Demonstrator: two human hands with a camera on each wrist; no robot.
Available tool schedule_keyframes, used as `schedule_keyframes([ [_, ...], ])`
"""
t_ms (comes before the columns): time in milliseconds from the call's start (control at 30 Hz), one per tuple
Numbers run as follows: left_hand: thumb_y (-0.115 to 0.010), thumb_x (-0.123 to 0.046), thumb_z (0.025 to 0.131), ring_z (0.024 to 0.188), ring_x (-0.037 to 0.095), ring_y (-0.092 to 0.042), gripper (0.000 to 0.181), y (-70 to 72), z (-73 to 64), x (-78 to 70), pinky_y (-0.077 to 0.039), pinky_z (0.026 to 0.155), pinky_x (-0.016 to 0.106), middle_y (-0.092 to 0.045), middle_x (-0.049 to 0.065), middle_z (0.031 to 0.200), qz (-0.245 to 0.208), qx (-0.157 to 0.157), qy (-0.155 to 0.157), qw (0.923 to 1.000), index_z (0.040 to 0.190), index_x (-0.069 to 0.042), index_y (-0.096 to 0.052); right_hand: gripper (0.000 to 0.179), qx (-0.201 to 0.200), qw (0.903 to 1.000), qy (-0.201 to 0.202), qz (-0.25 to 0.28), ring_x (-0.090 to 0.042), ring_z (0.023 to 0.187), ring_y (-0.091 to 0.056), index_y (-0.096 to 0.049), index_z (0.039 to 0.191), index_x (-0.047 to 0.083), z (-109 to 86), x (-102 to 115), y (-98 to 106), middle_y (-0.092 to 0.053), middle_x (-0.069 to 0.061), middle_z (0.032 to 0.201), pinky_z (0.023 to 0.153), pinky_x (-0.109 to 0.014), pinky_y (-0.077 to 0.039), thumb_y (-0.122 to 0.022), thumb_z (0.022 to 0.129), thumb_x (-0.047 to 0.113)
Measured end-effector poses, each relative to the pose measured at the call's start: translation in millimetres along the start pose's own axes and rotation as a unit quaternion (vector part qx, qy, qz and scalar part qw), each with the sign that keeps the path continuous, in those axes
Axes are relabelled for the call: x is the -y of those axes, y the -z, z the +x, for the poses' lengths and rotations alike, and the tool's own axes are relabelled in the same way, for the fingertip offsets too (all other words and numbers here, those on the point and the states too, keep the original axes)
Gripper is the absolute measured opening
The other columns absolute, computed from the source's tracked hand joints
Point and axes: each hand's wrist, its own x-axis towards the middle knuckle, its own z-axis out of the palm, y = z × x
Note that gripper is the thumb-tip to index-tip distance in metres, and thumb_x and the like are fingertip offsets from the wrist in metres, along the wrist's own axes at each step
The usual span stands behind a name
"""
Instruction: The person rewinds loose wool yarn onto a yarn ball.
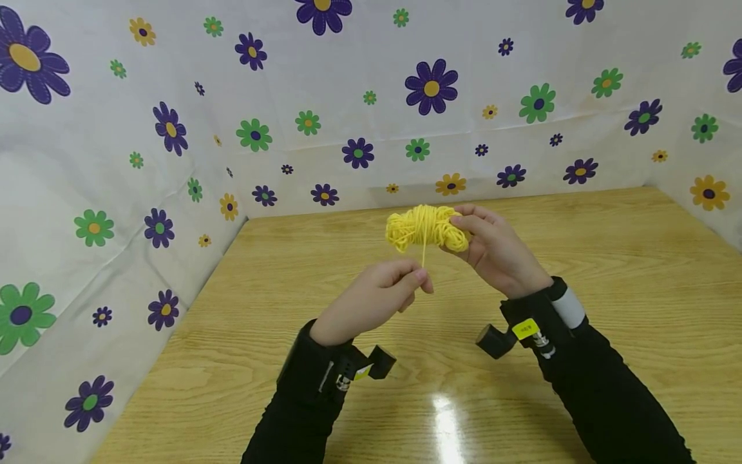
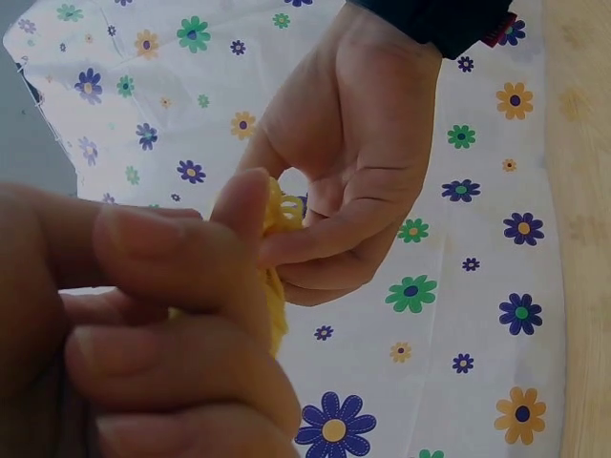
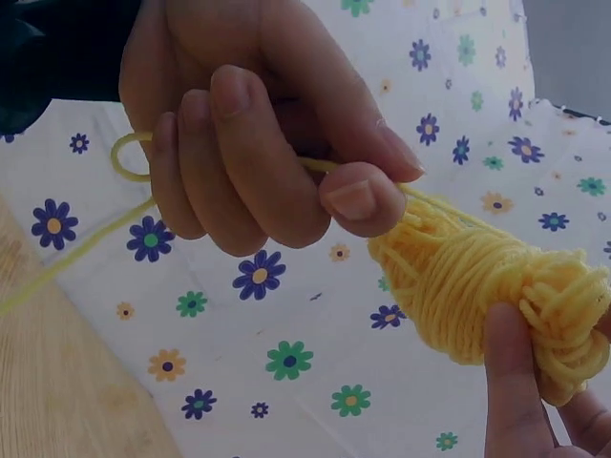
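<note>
A yellow skein of yarn (image 1: 423, 225), wound thickly round its middle, is held up over the table. My right hand (image 1: 501, 251) grips the skein's right end between thumb and fingers. From the middle of the skein a single strand (image 1: 424, 256) runs down to my left hand (image 1: 382, 293), which pinches it between thumb and forefinger, the other fingers curled. In the right wrist view the strand leaves the skein (image 3: 468, 286), passes through the left hand, makes a small loop (image 3: 119, 157) and trails off to the lower left. Fingers hide most of the skein in the left wrist view.
The light wooden table (image 1: 232, 361) spreads under both arms. A white cloth with purple, green and orange flowers (image 1: 359, 77) hangs behind and along the sides. Both wrists carry black bands with small cameras (image 1: 495, 341).
</note>
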Motion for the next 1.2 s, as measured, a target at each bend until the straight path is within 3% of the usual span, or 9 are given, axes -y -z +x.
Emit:
schedule_keyframes([
  [367,-0.039,-0.017,0.101,0.052,0.014,-0.035,0.028,-1.4,2.4,1.8,-0.029,0.049,0.027,-0.043,0.002,0.062,0.014,0.006,0.01,0.9998,0.09,-0.006,-0.062,0.008,0.025,0.9986,-0.008,0.046,-0.016,0.084,-0.055,-0.051,0.099,0.003,-4.3,3,-3,-0.05,-0.008,0.101,0.073,-0.022,-0.052,-0.044,0.096,0.004],
  [533,-0.039,-0.014,0.101,0.054,0.014,-0.038,0.026,-1.6,3.5,3.0,-0.03,0.051,0.027,-0.044,0.003,0.066,-0.004,0.01,0.003,0.9999,0.091,-0.003,-0.06,0.006,0.065,0.9959,-0.007,0.062,-0.016,0.081,-0.054,-0.053,0.097,0.003,-6.2,2,-3,-0.051,-0.008,0.096,0.073,-0.022,-0.051,-0.048,0.094,0.005],
  [767,-0.038,-0.01,0.101,0.058,0.016,-0.039,0.02,-0.8,0.8,3.8,-0.032,0.054,0.028,-0.051,0.005,0.078,-0.03,0.01,-0.003,0.9995,0.112,-0.004,-0.052,0.008,0.129,0.99,-0.013,0.056,-0.015,0.079,-0.051,-0.054,0.093,0.005,-7.2,2,1,-0.051,-0.005,0.09,0.07,-0.022,-0.048,-0.057,0.09,0.013],
  [1000,-0.036,-0.016,0.101,0.05,0.016,-0.031,0.023,2.2,-0.4,2.6,-0.03,0.051,0.028,-0.043,0.003,0.065,-0.014,-0.006,0.042,0.999,0.092,-0.004,-0.054,0.012,0.231,0.9711,-0.018,0.056,-0.013,0.074,-0.052,-0.056,0.094,0.004,-5.9,3,5,-0.056,-0.003,0.084,0.067,-0.022,-0.047,-0.059,0.09,0.016],
  [1200,-0.035,-0.017,0.102,0.052,0.017,-0.033,0.023,4.0,-0.6,3.8,-0.031,0.051,0.029,-0.042,0.004,0.067,-0.022,-0.007,0.036,0.9991,0.091,-0.005,-0.051,0.013,0.298,0.9537,-0.023,0.032,-0.01,0.069,-0.055,-0.057,0.094,0.002,-3.4,3,7,-0.058,-0.002,0.082,0.063,-0.019,-0.049,-0.056,0.091,0.014],
])
